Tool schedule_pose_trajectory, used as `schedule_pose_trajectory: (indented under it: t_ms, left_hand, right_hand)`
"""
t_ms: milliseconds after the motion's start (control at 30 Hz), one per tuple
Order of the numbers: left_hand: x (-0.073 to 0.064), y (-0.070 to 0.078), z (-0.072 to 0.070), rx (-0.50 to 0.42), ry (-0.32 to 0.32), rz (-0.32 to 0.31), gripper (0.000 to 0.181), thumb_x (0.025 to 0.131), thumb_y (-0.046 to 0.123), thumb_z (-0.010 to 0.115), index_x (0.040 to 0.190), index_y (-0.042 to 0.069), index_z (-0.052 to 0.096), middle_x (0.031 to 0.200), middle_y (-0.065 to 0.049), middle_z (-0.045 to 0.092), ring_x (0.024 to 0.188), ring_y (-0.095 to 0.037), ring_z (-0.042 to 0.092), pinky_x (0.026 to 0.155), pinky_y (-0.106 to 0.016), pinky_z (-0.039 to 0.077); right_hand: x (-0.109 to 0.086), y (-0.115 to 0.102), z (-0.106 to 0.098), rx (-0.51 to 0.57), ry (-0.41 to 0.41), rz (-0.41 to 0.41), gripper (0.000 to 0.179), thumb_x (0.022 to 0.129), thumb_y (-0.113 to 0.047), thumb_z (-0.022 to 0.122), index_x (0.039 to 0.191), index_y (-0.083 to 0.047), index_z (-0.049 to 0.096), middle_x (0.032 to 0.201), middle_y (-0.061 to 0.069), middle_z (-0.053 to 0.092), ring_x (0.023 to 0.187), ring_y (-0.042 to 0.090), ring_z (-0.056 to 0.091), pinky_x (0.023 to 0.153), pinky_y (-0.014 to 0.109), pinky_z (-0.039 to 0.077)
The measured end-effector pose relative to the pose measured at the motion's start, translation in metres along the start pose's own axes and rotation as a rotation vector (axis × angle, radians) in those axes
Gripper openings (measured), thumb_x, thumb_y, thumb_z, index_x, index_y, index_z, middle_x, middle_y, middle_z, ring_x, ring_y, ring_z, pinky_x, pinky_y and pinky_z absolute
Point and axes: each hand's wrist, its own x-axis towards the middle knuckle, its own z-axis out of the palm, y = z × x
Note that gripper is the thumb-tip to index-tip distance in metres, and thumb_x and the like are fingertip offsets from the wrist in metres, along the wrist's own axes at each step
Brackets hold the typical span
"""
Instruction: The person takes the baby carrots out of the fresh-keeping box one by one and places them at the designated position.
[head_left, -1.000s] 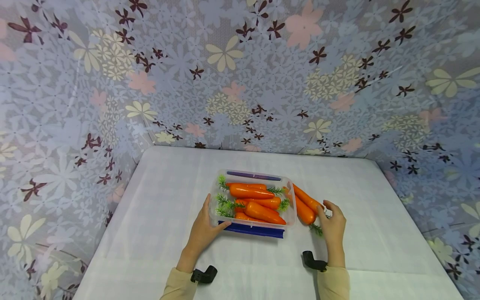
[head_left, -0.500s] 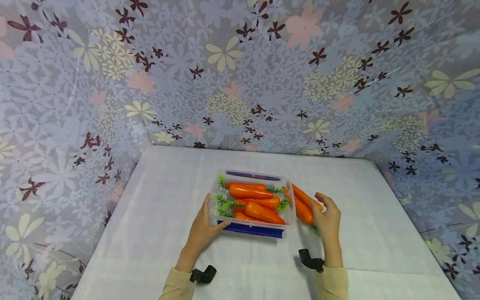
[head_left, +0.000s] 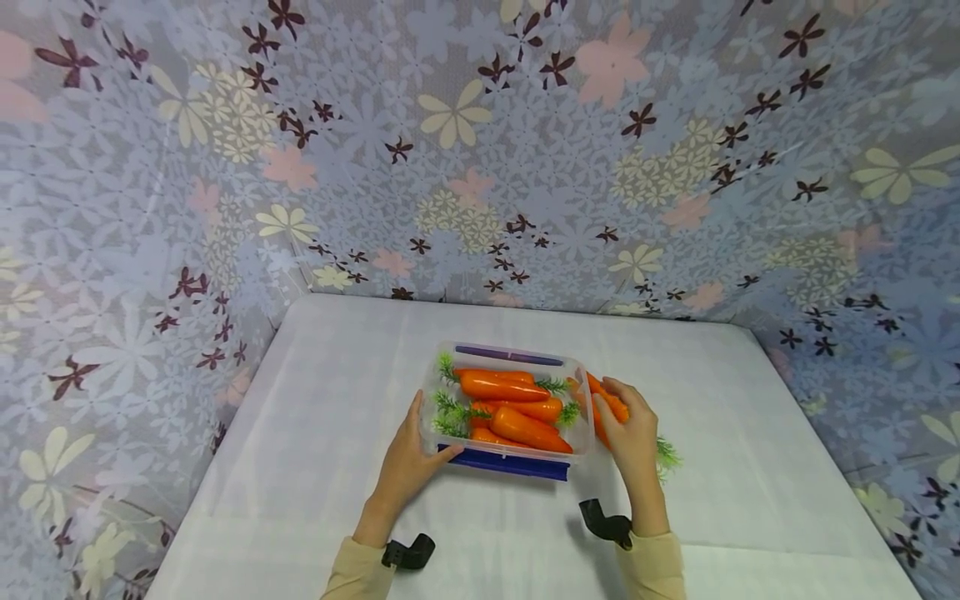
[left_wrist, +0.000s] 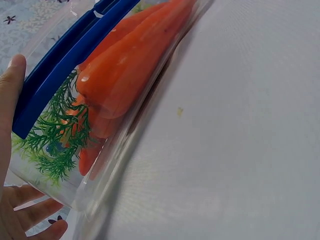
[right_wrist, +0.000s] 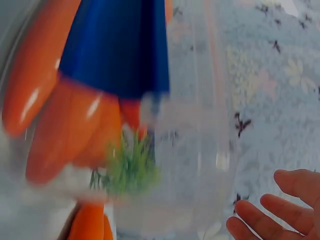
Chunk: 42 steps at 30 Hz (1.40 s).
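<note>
A clear plastic food container [head_left: 587,429] with blue clips [head_left: 502,462] holds several orange carrots [head_left: 504,386] with green tops. My left hand [head_left: 405,458] grips its left end, thumb on the front rim and fingers against the side; the left wrist view shows that thumb [left_wrist: 14,75] beside the blue clip. Just right of the container, more carrots [head_left: 618,408] lie partly behind my right hand [head_left: 635,429]. In the right wrist view, the right fingers [right_wrist: 260,220] are extended and spread, holding nothing, apart from the container wall.
A white cloth-covered table [head_left: 352,358] surrounds the container. Flower-patterned fabric walls [head_left: 450,208] rise at its back and sides. Green carrot leaves [head_left: 666,456] poke out to the right of my right wrist. Black wrist cameras [head_left: 411,552] are strapped to both wrists.
My right hand has moved left over the loose carrots, towards the container's right end. Green leaves now show right of that wrist. My left hand keeps its grip on the container.
</note>
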Motion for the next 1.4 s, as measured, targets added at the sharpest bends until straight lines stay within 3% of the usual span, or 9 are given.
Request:
schedule_pose_trajectory:
  t_ms: [200,367,533,600,733,833,1000,1133,1400]
  left_hand:
    - [0.002,0.001,0.003,0.005,-0.007,-0.006,0.107,0.077,0.058,0.070,0.155,0.019,0.008,0.156,-0.016,0.026,0.139,-0.039,0.034,0.109,-0.057,0.035]
    - [0.001,0.003,0.003,0.003,-0.011,-0.025,0.108,0.076,0.058,0.071,0.155,0.018,0.008,0.157,-0.015,0.026,0.139,-0.038,0.034,0.109,-0.056,0.034]
    - [0.000,0.003,0.003,0.003,-0.009,-0.029,0.108,0.076,0.059,0.070,0.155,0.019,0.009,0.157,-0.015,0.026,0.139,-0.038,0.034,0.109,-0.056,0.034]
    - [0.000,0.002,0.003,0.004,-0.006,-0.024,0.107,0.076,0.059,0.070,0.155,0.019,0.008,0.156,-0.015,0.026,0.139,-0.039,0.035,0.108,-0.057,0.035]
    - [0.001,0.002,0.003,0.014,-0.004,-0.019,0.107,0.077,0.058,0.070,0.155,0.019,0.008,0.156,-0.016,0.027,0.138,-0.039,0.035,0.108,-0.056,0.035]
    - [0.002,0.001,0.002,0.021,-0.001,-0.015,0.107,0.077,0.058,0.070,0.155,0.019,0.008,0.156,-0.015,0.027,0.138,-0.039,0.036,0.108,-0.056,0.035]
    - [0.002,0.001,0.002,0.017,0.001,-0.016,0.107,0.077,0.058,0.070,0.155,0.019,0.008,0.156,-0.015,0.028,0.138,-0.039,0.036,0.108,-0.056,0.035]
    - [0.002,0.002,0.001,0.015,0.004,-0.018,0.107,0.076,0.058,0.071,0.155,0.019,0.009,0.156,-0.016,0.028,0.138,-0.039,0.036,0.108,-0.057,0.035]
    - [0.002,0.002,0.001,0.006,0.008,-0.018,0.108,0.076,0.058,0.071,0.155,0.018,0.010,0.156,-0.017,0.028,0.138,-0.040,0.036,0.108,-0.057,0.034]
  right_hand:
    - [-0.002,-0.013,0.013,0.040,-0.072,-0.058,0.028,0.085,-0.003,0.069,0.113,0.001,0.067,0.108,0.018,0.069,0.105,0.033,0.062,0.091,0.000,0.037]
    - [-0.005,-0.022,0.024,0.045,-0.158,-0.052,0.030,0.086,-0.005,0.068,0.115,0.001,0.065,0.111,0.019,0.068,0.106,0.034,0.062,0.097,0.037,0.050]
    - [-0.007,-0.029,0.033,0.048,-0.182,-0.100,0.029,0.085,-0.007,0.070,0.112,-0.001,0.066,0.106,0.016,0.069,0.103,0.030,0.063,0.097,0.012,0.043]
    - [-0.006,-0.030,0.036,0.042,-0.175,-0.130,0.028,0.083,-0.006,0.071,0.110,-0.001,0.066,0.104,0.015,0.070,0.100,0.029,0.064,0.097,0.008,0.040]
    - [-0.005,-0.034,0.044,0.012,-0.181,-0.170,0.028,0.081,-0.003,0.073,0.109,0.000,0.067,0.100,0.015,0.071,0.096,0.030,0.065,0.099,0.041,0.047]
    - [-0.005,-0.034,0.050,-0.001,-0.210,-0.175,0.031,0.080,-0.003,0.074,0.110,0.001,0.066,0.101,0.016,0.071,0.096,0.031,0.065,0.105,0.051,0.039]
    - [-0.006,-0.033,0.059,-0.002,-0.257,-0.202,0.038,0.076,-0.002,0.077,0.112,0.002,0.066,0.103,0.016,0.072,0.096,0.031,0.066,0.109,0.051,0.032]
    - [-0.008,-0.032,0.063,-0.011,-0.306,-0.161,0.038,0.078,-0.006,0.076,0.113,0.001,0.066,0.105,0.014,0.071,0.098,0.030,0.065,0.093,0.047,0.049]
    - [-0.010,-0.026,0.067,0.037,-0.442,-0.055,0.039,0.081,-0.010,0.075,0.117,-0.002,0.064,0.111,0.014,0.068,0.102,0.029,0.064,0.094,0.048,0.051]
